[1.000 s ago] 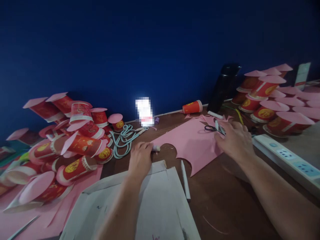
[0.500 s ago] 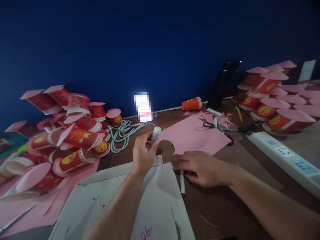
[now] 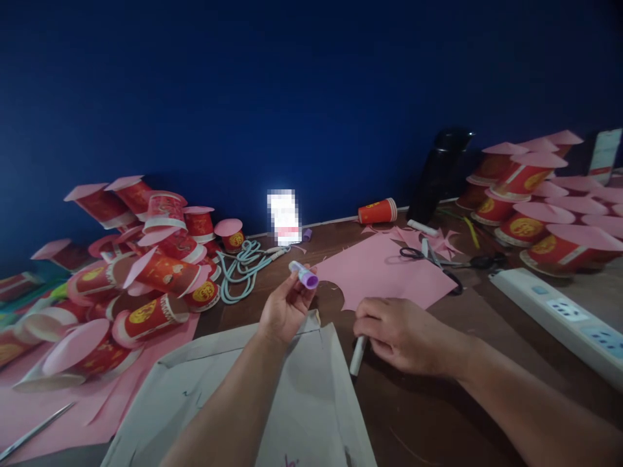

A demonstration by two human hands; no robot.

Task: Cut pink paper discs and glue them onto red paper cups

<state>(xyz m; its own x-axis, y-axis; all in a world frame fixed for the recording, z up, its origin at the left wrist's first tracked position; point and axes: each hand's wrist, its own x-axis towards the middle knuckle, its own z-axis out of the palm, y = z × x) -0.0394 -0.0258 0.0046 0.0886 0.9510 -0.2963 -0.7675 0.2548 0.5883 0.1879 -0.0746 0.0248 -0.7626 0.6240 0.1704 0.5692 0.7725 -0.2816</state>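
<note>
My left hand point(image 3: 287, 310) is closed round a glue stick point(image 3: 302, 275), a white tube whose round purple end faces toward me. The hand is raised above the far edge of a white paper sack point(image 3: 204, 383). To its right, my right hand point(image 3: 396, 334) is low over the brown table, fingers curled on the upper part of a slim white marker point(image 3: 359, 355). The marker's top is hidden by those fingers. Just beyond lies a cut sheet of pink paper point(image 3: 384, 266), with scissors point(image 3: 431, 256) resting on it.
Red paper cups with pink discs point(image 3: 160, 272) are heaped at the left, and more cups point(image 3: 528, 224) are stacked at the right. A lit phone point(image 3: 285, 217), coiled cable point(image 3: 243, 269), purple cap point(image 3: 307, 235), fallen cup point(image 3: 377, 211), black flask point(image 3: 440, 172) and power strip point(image 3: 559, 311) lie around.
The glue stick in my left hand has tipped from upright to slanting, so its purple end now shows. My right hand's fingers have curled in on the marker, and the view has shifted slightly.
</note>
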